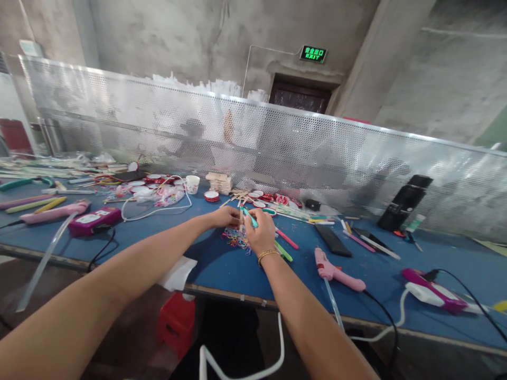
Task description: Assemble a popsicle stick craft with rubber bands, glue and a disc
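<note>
Blue table (222,266) runs across the whole view, backed by a perforated metal screen (317,153) with a blurred person behind it. On the far left of the table lie long colored sticks (29,203), a pink glue gun (55,212) and a magenta box (94,220) with a black cord. Near the right edge sits a second pink glue gun (336,272) with a clear glue rod sticking out its back, and further right a white and magenta tool (433,294) on a cable. A black bottle (404,203) leans by the screen at right; a flat black phone-like slab (332,240) lies between it and the hands. Mid-table: white cup (192,184), stack of wooden sticks (219,183), red round lids (212,196) scattered nearby. Both forearms reach to table center. Left hand (225,216) is curled, pinching the end of a thin stick (241,214), fingers closed on it. Right hand (259,232), gold bracelet at the wrist, is closed around a teal pen-like stick (250,217), held right against the thin stick; hands almost touching. Just below them, a small heap of colored rubber bands (236,238) lies on the table. A pink stick (287,239) and a green stick (283,251) lie just right of the right hand.
</note>
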Action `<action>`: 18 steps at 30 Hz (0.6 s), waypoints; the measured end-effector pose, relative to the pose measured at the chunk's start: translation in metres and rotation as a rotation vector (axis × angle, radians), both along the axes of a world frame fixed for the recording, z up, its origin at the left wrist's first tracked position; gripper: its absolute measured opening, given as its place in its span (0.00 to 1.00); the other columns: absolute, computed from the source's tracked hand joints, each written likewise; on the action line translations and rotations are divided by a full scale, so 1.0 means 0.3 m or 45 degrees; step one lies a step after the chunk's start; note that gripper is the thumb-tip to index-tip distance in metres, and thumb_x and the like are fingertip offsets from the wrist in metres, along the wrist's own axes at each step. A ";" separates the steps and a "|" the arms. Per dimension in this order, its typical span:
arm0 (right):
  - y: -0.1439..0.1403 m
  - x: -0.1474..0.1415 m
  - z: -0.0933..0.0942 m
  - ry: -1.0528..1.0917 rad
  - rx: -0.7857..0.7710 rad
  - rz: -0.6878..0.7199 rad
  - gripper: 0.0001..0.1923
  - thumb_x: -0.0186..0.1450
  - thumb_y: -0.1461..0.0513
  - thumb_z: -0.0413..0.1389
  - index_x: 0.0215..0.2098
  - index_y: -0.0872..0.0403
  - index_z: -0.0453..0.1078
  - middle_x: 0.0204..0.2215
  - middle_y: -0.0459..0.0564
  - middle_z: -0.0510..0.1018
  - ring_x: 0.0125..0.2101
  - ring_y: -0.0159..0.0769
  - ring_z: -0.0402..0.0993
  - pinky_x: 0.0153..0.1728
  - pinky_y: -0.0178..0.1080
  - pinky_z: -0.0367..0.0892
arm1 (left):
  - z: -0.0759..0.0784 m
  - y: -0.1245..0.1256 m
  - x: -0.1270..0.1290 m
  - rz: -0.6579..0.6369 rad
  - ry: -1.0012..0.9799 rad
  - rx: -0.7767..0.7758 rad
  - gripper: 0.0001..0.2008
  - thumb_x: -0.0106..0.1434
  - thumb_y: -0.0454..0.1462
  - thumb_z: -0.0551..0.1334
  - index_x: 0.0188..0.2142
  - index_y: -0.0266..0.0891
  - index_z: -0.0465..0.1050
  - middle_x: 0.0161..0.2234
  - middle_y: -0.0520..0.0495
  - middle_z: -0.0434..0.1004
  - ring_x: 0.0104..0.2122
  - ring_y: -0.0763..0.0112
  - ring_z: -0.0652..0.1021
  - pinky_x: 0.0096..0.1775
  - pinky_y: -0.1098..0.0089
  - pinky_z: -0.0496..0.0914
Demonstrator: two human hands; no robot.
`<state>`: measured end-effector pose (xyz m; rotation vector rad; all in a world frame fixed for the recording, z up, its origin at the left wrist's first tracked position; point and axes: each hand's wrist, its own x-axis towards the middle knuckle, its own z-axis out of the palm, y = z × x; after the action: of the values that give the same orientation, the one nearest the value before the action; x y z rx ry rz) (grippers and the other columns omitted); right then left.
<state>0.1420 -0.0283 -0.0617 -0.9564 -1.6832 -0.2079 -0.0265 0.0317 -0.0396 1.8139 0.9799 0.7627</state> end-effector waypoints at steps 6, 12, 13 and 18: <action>-0.002 0.000 0.001 -0.033 0.005 0.038 0.07 0.67 0.60 0.51 0.39 0.53 0.69 0.33 0.50 0.76 0.37 0.39 0.69 0.42 0.39 0.62 | 0.003 -0.005 -0.001 -0.014 0.013 0.016 0.13 0.46 0.42 0.70 0.22 0.35 0.71 0.18 0.53 0.72 0.18 0.77 0.68 0.23 0.75 0.61; -0.003 0.001 0.002 0.009 0.000 0.013 0.07 0.66 0.60 0.51 0.39 0.53 0.69 0.33 0.50 0.76 0.37 0.39 0.68 0.42 0.40 0.62 | -0.002 0.003 -0.001 -0.005 0.014 0.004 0.13 0.46 0.41 0.70 0.23 0.34 0.72 0.19 0.52 0.73 0.19 0.76 0.70 0.24 0.74 0.63; -0.004 0.000 0.002 0.010 0.004 0.024 0.07 0.67 0.60 0.51 0.39 0.53 0.69 0.33 0.50 0.76 0.37 0.39 0.68 0.42 0.40 0.62 | -0.002 0.004 -0.001 -0.011 0.006 -0.002 0.13 0.46 0.41 0.70 0.23 0.34 0.72 0.19 0.52 0.73 0.20 0.76 0.70 0.24 0.74 0.63; -0.005 -0.003 0.003 -0.025 -0.006 0.040 0.06 0.66 0.60 0.51 0.38 0.53 0.69 0.32 0.50 0.76 0.37 0.39 0.68 0.42 0.39 0.62 | -0.003 0.005 -0.001 -0.030 -0.008 0.003 0.11 0.47 0.40 0.69 0.23 0.34 0.71 0.18 0.52 0.72 0.19 0.77 0.69 0.23 0.75 0.61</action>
<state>0.1412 -0.0298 -0.0609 -0.9334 -1.7164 -0.1931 -0.0269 0.0332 -0.0406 1.8213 0.9522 0.7545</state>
